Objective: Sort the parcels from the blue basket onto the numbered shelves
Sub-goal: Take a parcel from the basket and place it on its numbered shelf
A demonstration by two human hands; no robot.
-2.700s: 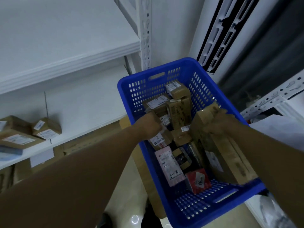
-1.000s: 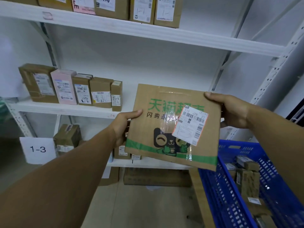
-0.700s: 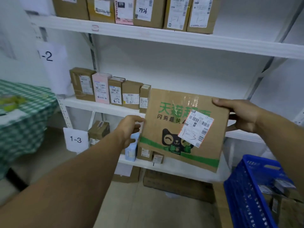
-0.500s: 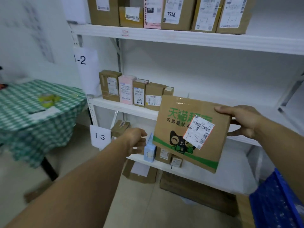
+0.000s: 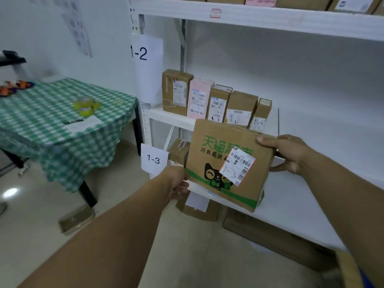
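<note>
Parcel at front of 1-3 shelf

Two bare arms, both extended forward.
Left hand: fingers curled, at lower left corner of parcel, contact unclear. Right hand: thumb on top right corner, fingers round right side, gripping.

We see the 1-3 shelf bare across its right side, open for passage; a large carton blocks its left part; a small brown parcel stands at the far left end; above, a row of parcels fills the left of the 1-2 shelf; its right side lies bare.
</note>
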